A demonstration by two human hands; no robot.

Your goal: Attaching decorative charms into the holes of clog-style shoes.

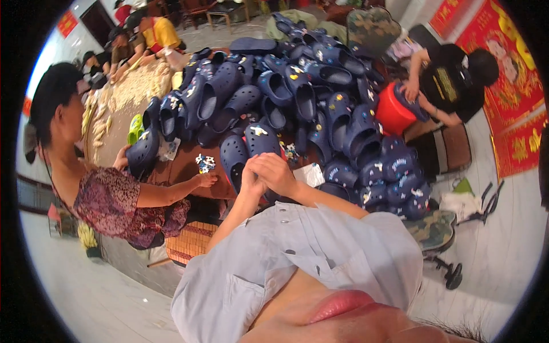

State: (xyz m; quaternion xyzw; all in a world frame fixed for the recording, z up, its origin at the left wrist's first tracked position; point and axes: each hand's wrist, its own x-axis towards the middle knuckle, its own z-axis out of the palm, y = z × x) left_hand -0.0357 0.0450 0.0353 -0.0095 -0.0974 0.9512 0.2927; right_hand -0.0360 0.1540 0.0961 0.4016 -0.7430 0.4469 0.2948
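My left hand (250, 178) and my right hand (275, 172) meet in front of my chest, fingers closed against each other. Whatever lies between them is hidden. Just beyond them on the brown table (182, 160) stand two navy clogs: a plain one (233, 163) and another (262, 140) with a white charm on its toe. Small white-and-blue shoe charms (206, 164) are heaped to the left, and more loose charms (292, 153) lie close past my right hand. Beside that hand is a white packet (309, 175).
A big pile of navy clogs (286, 80) covers the table's middle and right. At left, a person (108, 194) grips a clog (143, 150). Another at right leans over a red bucket (393, 111). Several people sit behind pale pieces (140, 88). A woven-mat seat (189, 241) stands low left.
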